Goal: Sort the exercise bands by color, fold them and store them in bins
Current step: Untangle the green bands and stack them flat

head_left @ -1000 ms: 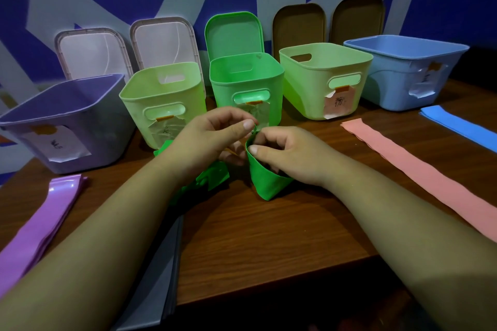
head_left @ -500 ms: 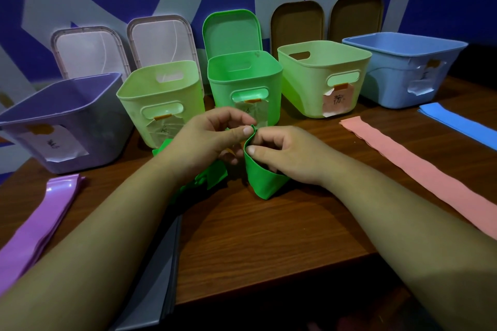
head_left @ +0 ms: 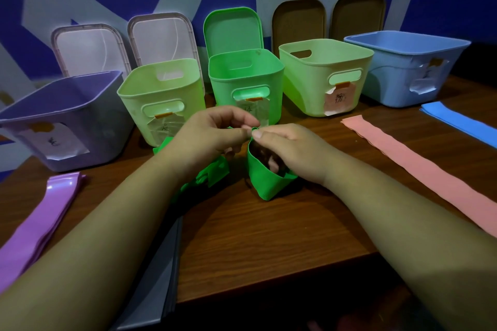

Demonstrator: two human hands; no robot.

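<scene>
A green exercise band (head_left: 265, 180) is held just above the wooden table (head_left: 269, 244), folded into a loop. My right hand (head_left: 293, 150) has its fingers inside the loop and pinches its top edge. My left hand (head_left: 212, 134) pinches the same edge from the left, thumb to thumb. More green band (head_left: 212, 172) hangs crumpled under my left hand. Right behind my hands stands the bright green bin (head_left: 246, 83), open, with a paper label.
A purple bin (head_left: 64, 118), two pale green bins (head_left: 161, 97) (head_left: 325, 72) and a blue bin (head_left: 408, 67) line the back, lids leaning on the wall. Purple bands (head_left: 40, 223) lie left, grey bands (head_left: 158, 282) at the front edge, a pink band (head_left: 419, 169) and blue bands (head_left: 457, 123) right.
My hands have shifted slightly toward the green bin while still pinching the green band's top edge together. The loop hangs much the same.
</scene>
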